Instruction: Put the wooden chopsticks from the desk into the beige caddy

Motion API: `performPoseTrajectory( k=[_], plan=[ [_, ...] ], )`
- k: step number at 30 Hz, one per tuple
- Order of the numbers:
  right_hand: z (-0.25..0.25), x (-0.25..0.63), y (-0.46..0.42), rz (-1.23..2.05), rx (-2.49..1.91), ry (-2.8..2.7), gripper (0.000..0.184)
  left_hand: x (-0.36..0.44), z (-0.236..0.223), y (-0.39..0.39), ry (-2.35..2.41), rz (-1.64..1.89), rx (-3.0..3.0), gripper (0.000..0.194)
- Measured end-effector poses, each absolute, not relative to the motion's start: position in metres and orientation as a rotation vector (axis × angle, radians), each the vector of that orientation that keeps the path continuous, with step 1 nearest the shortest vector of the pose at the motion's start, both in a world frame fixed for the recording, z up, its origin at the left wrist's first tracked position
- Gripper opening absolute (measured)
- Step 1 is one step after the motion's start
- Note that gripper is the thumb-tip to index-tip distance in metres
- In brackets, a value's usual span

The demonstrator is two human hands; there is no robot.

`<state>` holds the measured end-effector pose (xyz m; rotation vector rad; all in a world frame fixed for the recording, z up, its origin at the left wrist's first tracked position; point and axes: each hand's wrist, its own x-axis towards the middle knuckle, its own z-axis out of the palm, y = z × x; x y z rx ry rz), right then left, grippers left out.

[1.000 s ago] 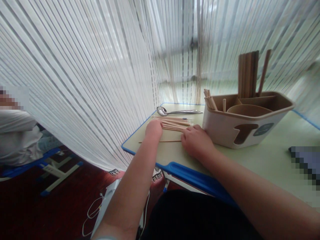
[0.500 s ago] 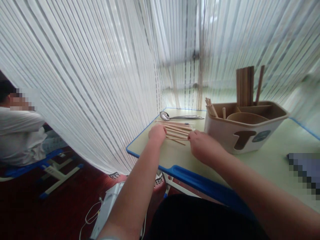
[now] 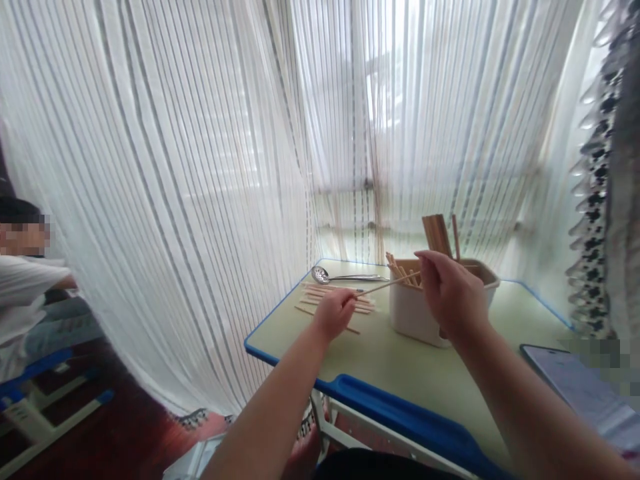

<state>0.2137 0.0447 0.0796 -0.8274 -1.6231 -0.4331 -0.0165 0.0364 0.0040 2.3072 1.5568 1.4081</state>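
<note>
Left hand and right hand each pinch an end of 1 thin stick over the tabletop; from the left hand, loose sticks lie toward 11 o'clock, a slotted spoon toward 12, the holder toward 3

Bare tabletop opens along the near edge, while the bin blocks passage toward the back right.

The right hand hides part of the bin — the phone is cut off.
</note>
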Motion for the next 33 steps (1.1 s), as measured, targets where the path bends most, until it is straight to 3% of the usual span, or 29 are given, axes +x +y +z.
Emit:
performPoseTrajectory(
  k=[3,9,11,17,25,29,33],
  plan=[
    [0.083,0.218,0.046,-0.279,-0.846,-1.472,0.025,-0.01,0.003,0.036,1.546,1.397,2.474,0.026],
    [0.077,0.201,0.049,0.456,-0.677,-1.421,0.025,-0.011,-0.002,0.044,1.599,1.396,2.54,0.026],
    [0.076,0.197,0.05,0.539,-0.579,-1.495,0.023,-0.012,-0.004,0.045,1.634,1.41,2.523,0.024],
    [0.079,0.199,0.044,0.327,-0.541,-1.741,0.019,-0.008,-0.007,0.045,1.638,1.444,2.49,0.022],
    [0.104,0.226,0.033,0.094,-0.414,-0.877,0.017,0.034,0.03,0.042,1.547,1.896,2.025,0.033],
    [0.109,0.238,0.039,0.062,-0.491,-0.822,0.017,0.07,0.057,0.058,1.316,1.987,2.021,0.047],
    [0.098,0.238,0.046,0.056,-0.722,-1.025,0.023,0.084,0.057,0.075,1.256,2.063,2.073,0.047]
  ],
)
